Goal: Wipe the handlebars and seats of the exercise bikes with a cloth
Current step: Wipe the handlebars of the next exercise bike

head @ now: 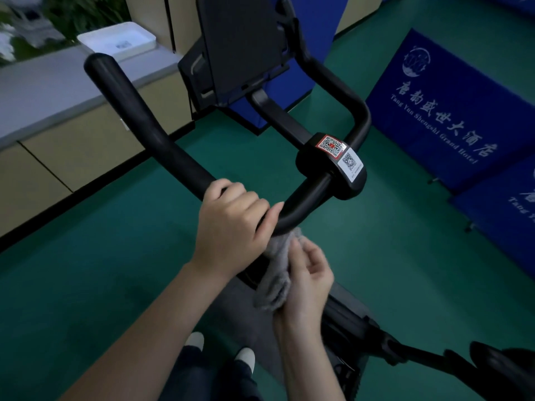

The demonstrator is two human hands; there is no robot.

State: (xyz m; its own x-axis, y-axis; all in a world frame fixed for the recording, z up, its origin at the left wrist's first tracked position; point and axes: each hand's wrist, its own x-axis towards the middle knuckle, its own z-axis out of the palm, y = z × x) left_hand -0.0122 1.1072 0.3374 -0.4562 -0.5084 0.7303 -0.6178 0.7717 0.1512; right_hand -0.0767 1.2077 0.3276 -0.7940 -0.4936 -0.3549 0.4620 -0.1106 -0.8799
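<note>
The left hand (231, 224) grips the handlebar (150, 134), the cloth (276, 273) just beneath it, a counter (52, 91) left and banners (451, 111) right.

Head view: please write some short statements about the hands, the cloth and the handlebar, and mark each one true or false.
1. The left hand grips the black handlebar. True.
2. The cloth is bright red. False: it is grey.
3. The right hand holds the cloth just under the handlebar's bend. True.
4. The handlebar's middle block carries no stickers. False: two stickers with square codes sit on it.
5. The floor is green. True.
</note>
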